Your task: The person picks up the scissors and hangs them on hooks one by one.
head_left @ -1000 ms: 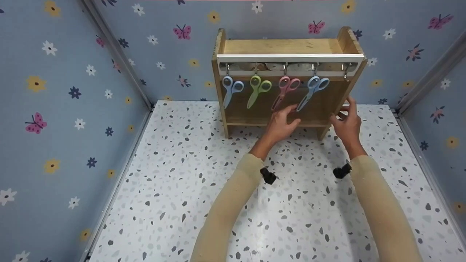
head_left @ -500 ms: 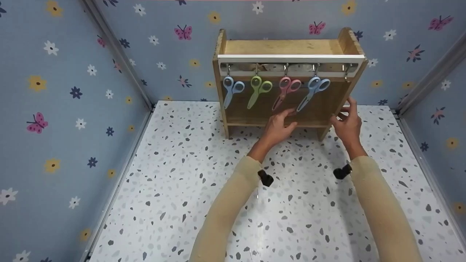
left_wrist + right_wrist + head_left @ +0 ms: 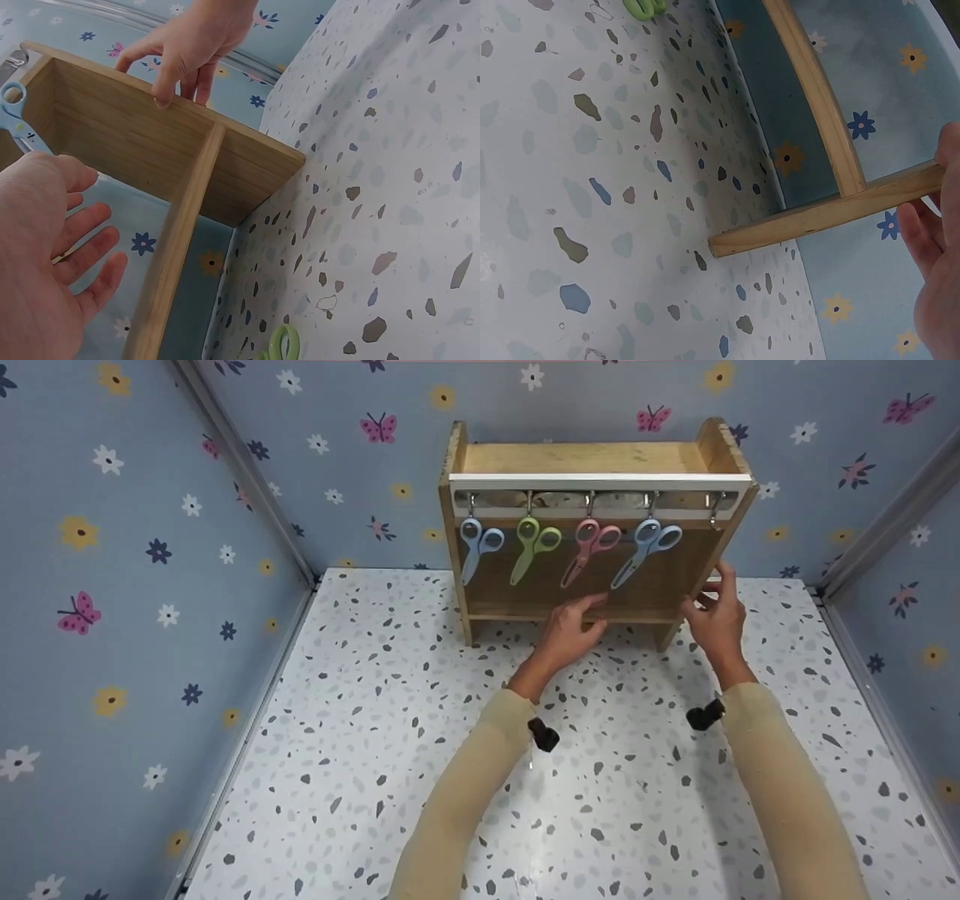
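Several scissors hang from hooks on a wooden rack (image 3: 577, 611): blue scissors (image 3: 471, 547) at the left end, then green scissors (image 3: 527, 551), pink scissors (image 3: 581, 551) and a second pair of blue scissors (image 3: 645, 544). Just below these last ones, my left hand (image 3: 566, 634) is held in front of the lower shelf, its fingers loose and holding nothing. With fingers behind and thumb in front, my right hand (image 3: 718, 622) grips the rack's right side panel. Green loop handles (image 3: 283, 345) show on the table in the left wrist view; the head view hides them.
A bare hook (image 3: 714, 510) sits at the right end of the metal rail. The rack stands on a speckled white table (image 3: 360, 735) against a flowered blue wall (image 3: 300, 472), with further wall panels left and right.
My left hand has drawn down and to the left, away from the tip of the right-hand blue scissors. My right hand keeps its grip on the rack. The scissors hang as before.
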A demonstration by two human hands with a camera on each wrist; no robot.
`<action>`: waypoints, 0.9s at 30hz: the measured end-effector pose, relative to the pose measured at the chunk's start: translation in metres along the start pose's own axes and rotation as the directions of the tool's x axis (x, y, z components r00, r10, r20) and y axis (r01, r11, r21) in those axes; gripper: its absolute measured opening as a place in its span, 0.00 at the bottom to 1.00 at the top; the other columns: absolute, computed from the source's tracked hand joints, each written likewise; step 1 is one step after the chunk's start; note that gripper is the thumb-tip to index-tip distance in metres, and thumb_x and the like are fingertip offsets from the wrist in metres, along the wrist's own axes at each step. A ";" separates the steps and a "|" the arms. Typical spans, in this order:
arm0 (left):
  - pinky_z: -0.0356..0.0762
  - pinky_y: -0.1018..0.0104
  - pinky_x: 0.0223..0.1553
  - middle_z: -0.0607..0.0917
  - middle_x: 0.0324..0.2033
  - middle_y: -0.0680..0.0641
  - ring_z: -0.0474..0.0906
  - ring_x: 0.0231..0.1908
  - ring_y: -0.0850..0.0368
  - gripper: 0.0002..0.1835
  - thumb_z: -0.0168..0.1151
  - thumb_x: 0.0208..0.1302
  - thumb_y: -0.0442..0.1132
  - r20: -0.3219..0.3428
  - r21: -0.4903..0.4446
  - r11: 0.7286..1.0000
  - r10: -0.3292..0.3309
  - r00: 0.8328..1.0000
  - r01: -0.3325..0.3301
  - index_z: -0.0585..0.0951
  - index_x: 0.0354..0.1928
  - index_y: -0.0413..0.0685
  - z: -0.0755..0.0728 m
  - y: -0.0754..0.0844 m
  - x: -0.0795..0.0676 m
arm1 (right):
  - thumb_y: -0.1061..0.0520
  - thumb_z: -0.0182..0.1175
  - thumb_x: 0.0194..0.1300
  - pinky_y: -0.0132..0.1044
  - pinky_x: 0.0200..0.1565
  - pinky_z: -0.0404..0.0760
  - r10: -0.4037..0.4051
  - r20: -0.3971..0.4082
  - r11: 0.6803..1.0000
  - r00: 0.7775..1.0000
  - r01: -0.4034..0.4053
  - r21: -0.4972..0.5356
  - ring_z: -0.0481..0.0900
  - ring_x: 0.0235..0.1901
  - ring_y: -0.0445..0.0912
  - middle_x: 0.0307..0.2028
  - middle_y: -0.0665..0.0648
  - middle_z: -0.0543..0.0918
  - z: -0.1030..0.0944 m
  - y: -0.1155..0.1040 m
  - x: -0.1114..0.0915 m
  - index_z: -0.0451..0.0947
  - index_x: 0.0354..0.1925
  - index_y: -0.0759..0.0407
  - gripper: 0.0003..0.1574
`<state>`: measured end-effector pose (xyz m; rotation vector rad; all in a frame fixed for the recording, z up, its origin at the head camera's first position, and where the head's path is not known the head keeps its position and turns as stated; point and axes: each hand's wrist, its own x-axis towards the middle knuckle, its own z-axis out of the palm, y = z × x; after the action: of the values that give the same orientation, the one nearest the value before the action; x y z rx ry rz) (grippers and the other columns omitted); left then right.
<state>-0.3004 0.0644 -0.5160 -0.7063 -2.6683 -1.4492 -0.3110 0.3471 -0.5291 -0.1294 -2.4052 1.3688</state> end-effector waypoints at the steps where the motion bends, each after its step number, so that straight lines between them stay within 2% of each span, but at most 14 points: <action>1: 0.77 0.56 0.79 0.86 0.74 0.45 0.82 0.76 0.49 0.25 0.65 0.83 0.39 -0.002 0.004 1.000 -0.002 1.000 0.002 0.80 0.77 0.46 0.000 -0.001 -0.001 | 0.61 0.61 0.78 0.65 0.74 0.81 0.003 0.003 1.000 1.000 -0.003 0.004 0.82 0.75 0.67 0.66 0.70 0.82 0.000 0.000 0.000 0.54 0.88 0.31 0.52; 7: 0.79 0.55 0.77 0.87 0.72 0.44 0.83 0.74 0.48 0.23 0.64 0.83 0.38 -0.027 -0.005 1.000 -0.018 0.999 0.017 0.82 0.75 0.46 0.003 -0.009 -0.008 | 0.62 0.61 0.79 0.64 0.75 0.80 0.017 0.010 1.000 1.000 -0.017 0.005 0.81 0.76 0.67 0.69 0.70 0.81 0.001 0.000 0.001 0.53 0.89 0.31 0.52; 13: 0.80 0.54 0.77 0.87 0.72 0.43 0.83 0.74 0.47 0.22 0.63 0.84 0.37 -0.016 -0.022 0.999 -0.041 0.999 0.041 0.82 0.75 0.45 0.002 -0.019 -0.015 | 0.62 0.61 0.79 0.63 0.75 0.80 0.028 0.010 1.000 1.000 -0.028 -0.004 0.82 0.76 0.66 0.70 0.70 0.81 0.000 -0.001 0.001 0.54 0.88 0.30 0.52; 22: 0.82 0.50 0.74 0.89 0.70 0.45 0.85 0.73 0.47 0.22 0.63 0.84 0.37 -0.030 -0.014 0.998 -0.056 0.998 0.055 0.83 0.74 0.47 -0.005 -0.036 -0.023 | 0.62 0.62 0.77 0.65 0.74 0.80 -0.012 -0.015 1.000 1.000 0.012 -0.005 0.83 0.74 0.68 0.65 0.72 0.82 0.002 0.000 -0.001 0.56 0.88 0.36 0.51; 27: 0.83 0.47 0.71 0.89 0.69 0.43 0.86 0.70 0.44 0.21 0.63 0.84 0.37 -0.034 -0.012 0.996 -0.084 0.996 0.084 0.83 0.74 0.47 -0.008 -0.044 -0.028 | 0.62 0.62 0.77 0.64 0.74 0.80 -0.003 -0.012 1.000 1.000 0.003 -0.006 0.83 0.74 0.68 0.65 0.71 0.83 0.002 0.000 0.000 0.55 0.88 0.35 0.52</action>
<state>-0.2946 0.0268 -0.5523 -0.5709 -2.6974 -1.4805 -0.3120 0.3457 -0.5297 -0.1357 -2.3990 1.3556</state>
